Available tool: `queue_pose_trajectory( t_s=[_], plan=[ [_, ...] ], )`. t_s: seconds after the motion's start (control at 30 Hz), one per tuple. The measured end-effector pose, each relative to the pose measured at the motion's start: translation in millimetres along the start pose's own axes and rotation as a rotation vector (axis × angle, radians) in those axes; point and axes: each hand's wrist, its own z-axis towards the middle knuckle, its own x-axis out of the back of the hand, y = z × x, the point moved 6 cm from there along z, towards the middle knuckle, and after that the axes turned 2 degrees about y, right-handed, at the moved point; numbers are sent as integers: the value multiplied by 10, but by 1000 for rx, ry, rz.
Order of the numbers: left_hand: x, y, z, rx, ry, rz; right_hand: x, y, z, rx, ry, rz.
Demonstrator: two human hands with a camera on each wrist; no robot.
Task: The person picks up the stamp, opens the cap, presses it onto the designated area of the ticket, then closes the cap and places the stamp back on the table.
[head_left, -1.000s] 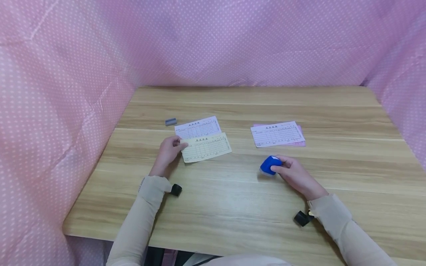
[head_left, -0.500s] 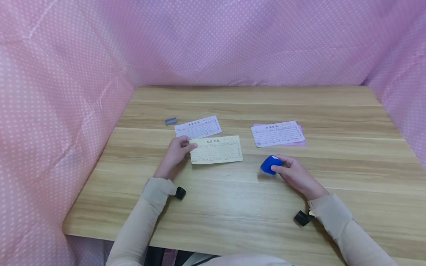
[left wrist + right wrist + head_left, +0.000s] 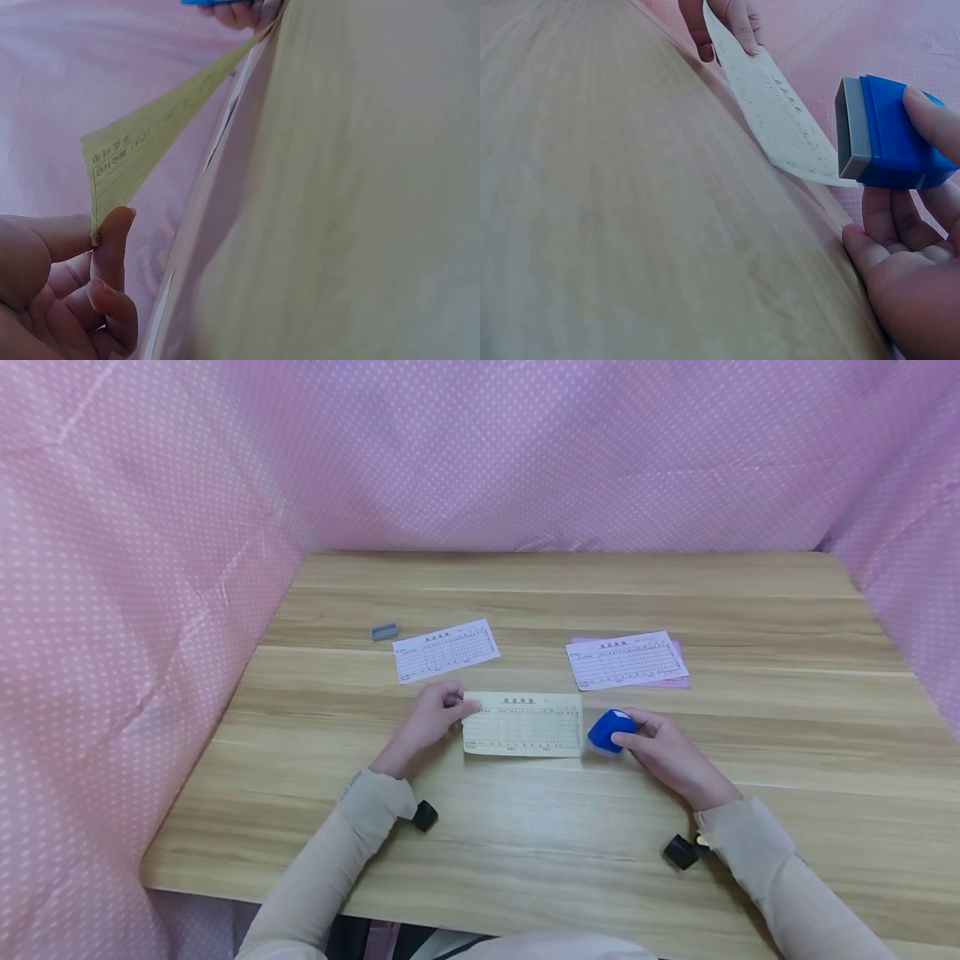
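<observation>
My left hand [image 3: 431,718] pinches the left edge of a pale yellow printed form [image 3: 522,727] between thumb and fingertip. In the left wrist view the form [image 3: 142,157] is tilted, its held end lifted above the table. My right hand [image 3: 667,752] grips a blue self-inking stamp [image 3: 611,731] just past the form's right edge. The right wrist view shows the stamp's grey open-ended base [image 3: 853,129] pointing left, toward the form.
A white form [image 3: 446,650] lies behind my left hand. Farther right, another white form [image 3: 627,661] overlaps a pink sheet [image 3: 681,681]. A small grey block [image 3: 385,632], perhaps the stamp's cap, lies at the back left. Pink dotted cloth [image 3: 525,460] hangs around the wooden table [image 3: 525,852].
My left hand has drawn the yellow form rightward and toward me, off the white form, and turned it straighter. My right hand and the stamp have stayed almost still.
</observation>
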Motion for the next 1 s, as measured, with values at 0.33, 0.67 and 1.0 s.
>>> queue_pose_trajectory(
  t_s=[0.33, 0.67, 1.0],
  plan=[
    [-115, 27, -40, 5, -20, -16, 0, 30, 17, 3, 6, 20],
    [-170, 16, -37, 0, -22, 6, -5, 19, 17, 11, 2, 22],
    [-188, 24, -48, -12, 2, 96, 1, 44, 39, -8, 3, -24]
  ],
)
